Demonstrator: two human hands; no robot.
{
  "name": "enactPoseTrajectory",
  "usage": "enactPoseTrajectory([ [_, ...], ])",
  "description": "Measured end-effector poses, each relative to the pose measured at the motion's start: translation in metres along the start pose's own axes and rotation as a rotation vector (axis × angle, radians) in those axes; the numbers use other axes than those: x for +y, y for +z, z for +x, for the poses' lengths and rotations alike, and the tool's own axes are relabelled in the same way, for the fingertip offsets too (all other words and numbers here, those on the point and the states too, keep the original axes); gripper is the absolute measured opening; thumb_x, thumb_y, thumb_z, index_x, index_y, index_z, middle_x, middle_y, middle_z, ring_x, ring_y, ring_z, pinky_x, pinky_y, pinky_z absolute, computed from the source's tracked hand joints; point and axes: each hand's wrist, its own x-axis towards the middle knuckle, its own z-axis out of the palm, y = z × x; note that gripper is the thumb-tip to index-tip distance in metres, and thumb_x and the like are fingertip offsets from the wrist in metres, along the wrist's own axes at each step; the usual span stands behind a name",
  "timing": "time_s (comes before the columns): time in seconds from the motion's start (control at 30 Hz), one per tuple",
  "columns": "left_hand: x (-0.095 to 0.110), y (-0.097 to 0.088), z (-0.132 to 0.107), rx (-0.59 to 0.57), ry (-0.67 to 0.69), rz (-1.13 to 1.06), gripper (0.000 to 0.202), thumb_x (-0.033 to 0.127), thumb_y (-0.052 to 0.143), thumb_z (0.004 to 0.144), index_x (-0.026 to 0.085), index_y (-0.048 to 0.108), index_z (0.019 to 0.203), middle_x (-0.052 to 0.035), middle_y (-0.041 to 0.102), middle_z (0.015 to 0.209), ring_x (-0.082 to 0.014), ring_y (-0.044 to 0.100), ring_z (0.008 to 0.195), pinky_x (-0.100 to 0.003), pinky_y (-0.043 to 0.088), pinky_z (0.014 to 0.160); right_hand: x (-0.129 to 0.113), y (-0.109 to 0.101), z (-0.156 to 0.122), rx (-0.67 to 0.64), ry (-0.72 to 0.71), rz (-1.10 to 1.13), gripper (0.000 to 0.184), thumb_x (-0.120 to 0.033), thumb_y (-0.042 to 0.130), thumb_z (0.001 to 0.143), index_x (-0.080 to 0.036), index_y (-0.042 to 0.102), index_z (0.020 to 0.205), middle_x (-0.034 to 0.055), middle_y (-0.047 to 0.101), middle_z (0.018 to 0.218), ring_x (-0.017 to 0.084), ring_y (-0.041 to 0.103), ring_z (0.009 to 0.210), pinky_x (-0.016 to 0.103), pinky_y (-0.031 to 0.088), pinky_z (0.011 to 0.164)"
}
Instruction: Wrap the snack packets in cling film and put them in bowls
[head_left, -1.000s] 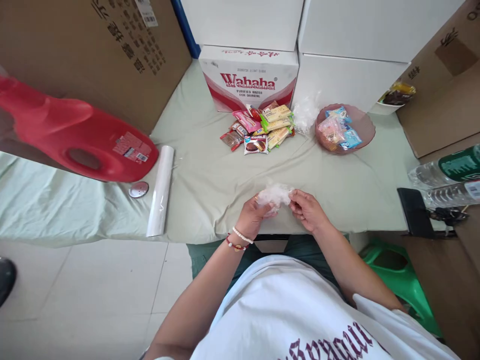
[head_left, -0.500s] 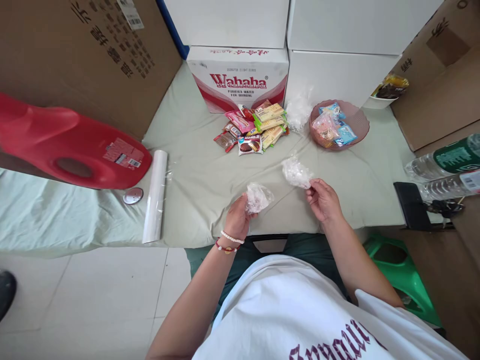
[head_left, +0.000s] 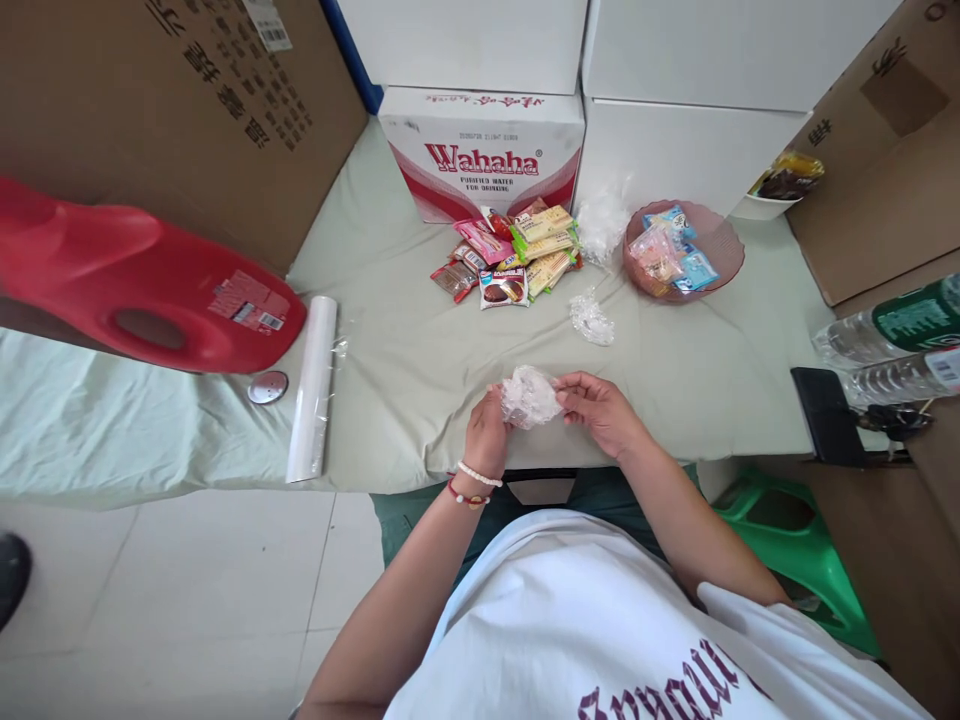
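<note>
Both hands meet over the near part of the table at a crumpled piece of clear plastic film [head_left: 529, 398]. My left hand [head_left: 486, 432] grips its left side, fingers closed. On the right side, the thumb and fingers of my right hand [head_left: 598, 408] pinch its edge. Farther off lies a smaller crumpled clear plastic piece [head_left: 592, 318], touched by neither hand. Behind that, a larger heap of clear plastic [head_left: 602, 228] sits beside a pink glass bowl [head_left: 726, 258] holding several small wrapped packets.
Wrapped snacks [head_left: 504, 288] are piled before a Wahaha box [head_left: 480, 160]. To the left lie a roll of plastic film [head_left: 312, 395], a round metallic disc [head_left: 268, 387] and a large red jug [head_left: 150, 285]. Plastic bottles [head_left: 911, 315] and a black phone-like object [head_left: 825, 420] are at the right.
My right hand has let go of its crumpled plastic, which now lies on the table, and has moved left to take hold of the piece in my left hand.
</note>
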Motion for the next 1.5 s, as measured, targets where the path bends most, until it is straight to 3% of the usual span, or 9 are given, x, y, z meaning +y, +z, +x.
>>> enactPoseTrajectory([
  [0.1, 0.003, -0.011, 0.002, 0.070, -0.051, -0.055, 0.047, 0.066, 0.062, 0.090, 0.023, 0.067, 0.108, -0.0121, 0.070, 0.116, -0.0269, 0.068, 0.104, -0.032, 0.056, 0.068, -0.003, -0.009, 0.001, 0.012, -0.001, -0.019, 0.040, -0.045, 0.095, 0.061, -0.019, 0.076, 0.085, -0.0024, 0.062, 0.071, 0.009, 0.051, 0.061, 0.020, 0.044, 0.052],
  [0.27, 0.005, -0.010, -0.003, 0.044, 0.152, 0.105, 0.089, 0.048, 0.091, 0.066, 0.027, 0.051, 0.143, -0.0133, 0.054, 0.149, -0.0261, 0.064, 0.121, -0.030, 0.056, 0.083, -0.007, -0.008, -0.005, 0.003, -0.028, -0.047, 0.037, -0.046, 0.092, 0.065, -0.020, 0.075, 0.084, -0.0031, 0.059, 0.069, 0.009, 0.049, 0.061, 0.020, 0.042, 0.052],
  [0.33, 0.005, -0.009, -0.004, -0.010, 0.135, 0.176, 0.087, 0.041, 0.095, 0.059, 0.024, 0.059, 0.135, -0.0136, 0.061, 0.141, -0.0237, 0.068, 0.110, -0.030, 0.055, 0.084, -0.010, -0.008, -0.006, -0.034, 0.006, -0.041, 0.036, -0.045, 0.092, 0.065, -0.019, 0.075, 0.083, -0.0031, 0.059, 0.069, 0.008, 0.048, 0.059, 0.020, 0.040, 0.051],
  [0.5, 0.008, -0.017, 0.001, -0.128, 0.016, 0.099, 0.037, 0.051, 0.083, 0.074, 0.021, 0.072, 0.092, -0.0037, 0.074, 0.087, -0.0176, 0.069, 0.079, -0.029, 0.053, 0.077, -0.022, -0.027, -0.001, -0.031, 0.046, -0.087, 0.035, -0.043, 0.091, 0.064, -0.019, 0.073, 0.082, -0.0032, 0.057, 0.068, 0.008, 0.044, 0.057, 0.021, 0.035, 0.050],
  [0.7, 0.006, -0.015, -0.002, 0.009, -0.006, -0.002, 0.034, 0.044, 0.086, 0.071, 0.025, 0.059, 0.080, 0.0031, 0.068, 0.077, -0.0170, 0.070, 0.073, -0.028, 0.053, 0.067, -0.017, -0.023, -0.006, 0.317, -0.372, -0.462, 0.026, -0.049, 0.078, 0.083, -0.025, 0.068, 0.079, -0.0005, 0.057, 0.072, 0.015, 0.045, 0.066, 0.028, 0.041, 0.060],
  [0.93, 0.004, -0.007, -0.004, -0.008, -0.058, -0.083, 0.044, 0.047, 0.085, 0.069, 0.027, 0.048, 0.082, 0.0056, 0.065, 0.072, -0.0162, 0.067, 0.067, -0.028, 0.052, 0.063, 0.016, -0.001, -0.008, -0.068, -0.523, -0.801, 0.028, -0.044, 0.081, 0.081, -0.029, 0.074, 0.103, 0.0078, 0.067, 0.100, 0.026, 0.060, 0.094, 0.041, 0.050, 0.084],
  [1.2, 0.008, -0.019, -0.002, 0.027, 0.014, -0.018, 0.038, 0.038, 0.083, 0.068, 0.026, 0.050, 0.083, 0.0068, 0.058, 0.070, -0.0108, 0.052, 0.059, -0.024, 0.043, 0.061, 0.009, -0.013, -0.001, 0.023, -0.223, -0.288, 0.030, -0.051, 0.084, 0.077, -0.025, 0.071, 0.081, -0.0010, 0.063, 0.077, 0.015, 0.053, 0.071, 0.029, 0.046, 0.070],
  [1.37, 0.009, -0.026, -0.001, 0.036, 0.003, -0.017, 0.044, 0.037, 0.087, 0.064, 0.025, 0.065, 0.101, 0.0039, 0.061, 0.082, -0.0111, 0.054, 0.067, -0.025, 0.043, 0.066, 0.002, -0.025, 0.001, 0.242, -0.204, 0.069, 0.039, -0.050, 0.090, 0.069, -0.027, 0.062, 0.083, -0.0042, 0.060, 0.082, 0.012, 0.055, 0.074, 0.026, 0.053, 0.071],
  [1.5, 0.014, -0.030, -0.004, 0.018, -0.007, -0.021, 0.042, 0.038, 0.092, 0.059, 0.021, 0.064, 0.087, 0.0047, 0.060, 0.077, -0.0092, 0.054, 0.067, -0.023, 0.043, 0.064, -0.001, -0.033, 0.004, 0.312, -0.228, 0.198, 0.047, -0.051, 0.092, 0.068, -0.027, 0.055, 0.086, -0.0044, 0.063, 0.088, 0.013, 0.061, 0.080, 0.030, 0.059, 0.076],
])
